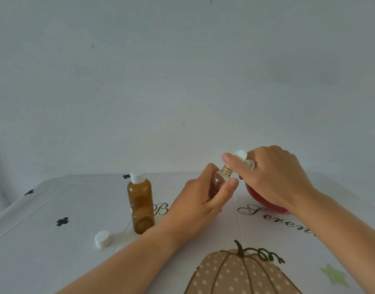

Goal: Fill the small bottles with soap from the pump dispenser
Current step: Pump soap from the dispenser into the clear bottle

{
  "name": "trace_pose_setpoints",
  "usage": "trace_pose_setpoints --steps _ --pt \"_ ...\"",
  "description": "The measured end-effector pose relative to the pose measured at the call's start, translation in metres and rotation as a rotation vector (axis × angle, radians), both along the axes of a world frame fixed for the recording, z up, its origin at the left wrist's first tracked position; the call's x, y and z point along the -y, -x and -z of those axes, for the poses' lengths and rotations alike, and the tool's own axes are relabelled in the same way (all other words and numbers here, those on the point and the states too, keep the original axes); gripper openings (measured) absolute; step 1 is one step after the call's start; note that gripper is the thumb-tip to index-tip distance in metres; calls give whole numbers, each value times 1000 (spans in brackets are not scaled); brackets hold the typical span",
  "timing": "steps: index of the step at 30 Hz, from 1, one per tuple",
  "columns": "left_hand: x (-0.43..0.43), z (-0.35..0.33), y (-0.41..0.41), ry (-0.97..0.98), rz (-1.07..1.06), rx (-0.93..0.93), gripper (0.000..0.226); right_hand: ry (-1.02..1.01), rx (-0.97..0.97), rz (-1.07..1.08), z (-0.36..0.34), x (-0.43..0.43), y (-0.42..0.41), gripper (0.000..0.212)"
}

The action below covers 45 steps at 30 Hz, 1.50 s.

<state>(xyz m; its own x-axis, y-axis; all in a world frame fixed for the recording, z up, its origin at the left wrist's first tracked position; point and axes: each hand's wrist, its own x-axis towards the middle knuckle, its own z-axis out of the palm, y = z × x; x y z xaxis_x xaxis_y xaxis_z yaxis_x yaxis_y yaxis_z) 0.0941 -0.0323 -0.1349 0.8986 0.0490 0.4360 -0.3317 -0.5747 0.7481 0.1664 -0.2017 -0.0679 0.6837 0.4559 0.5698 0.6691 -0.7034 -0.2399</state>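
On the pumpkin-print cloth [267, 240] nearest you lies a loose white cap [102, 239], with a capped amber bottle [140, 205] upright just beyond it. Your left hand [201, 206] is wrapped around an uncapped small bottle [221, 179], its mouth up under the spout. Your right hand [273, 177] presses closed on the white pump [243, 158] of the red dispenser [265, 200] behind.

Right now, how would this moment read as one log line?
left hand: holds open bottle | right hand: on pump | capped bottle: standing | loose cap: on table
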Motion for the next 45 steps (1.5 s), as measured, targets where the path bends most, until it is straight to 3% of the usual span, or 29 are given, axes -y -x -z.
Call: trace_pose_setpoints --steps 4,12,26,35,45 --pt "3 -3 3 -4 -16 20 49 9 -10 -31 -3 -1 3 75" --pt "5 -7 10 -89 -90 36 51 8 -9 -47 -4 -5 -5 74" --pt "11 -4 9 -145 -78 104 44 94 -18 -23 -1 16 0 96" --pt "14 -4 9 -131 -108 86 45 19 -18 -33 -1 6 3 65" --pt "12 -5 10 -116 -109 93 44 44 -14 -31 -1 7 0 90"
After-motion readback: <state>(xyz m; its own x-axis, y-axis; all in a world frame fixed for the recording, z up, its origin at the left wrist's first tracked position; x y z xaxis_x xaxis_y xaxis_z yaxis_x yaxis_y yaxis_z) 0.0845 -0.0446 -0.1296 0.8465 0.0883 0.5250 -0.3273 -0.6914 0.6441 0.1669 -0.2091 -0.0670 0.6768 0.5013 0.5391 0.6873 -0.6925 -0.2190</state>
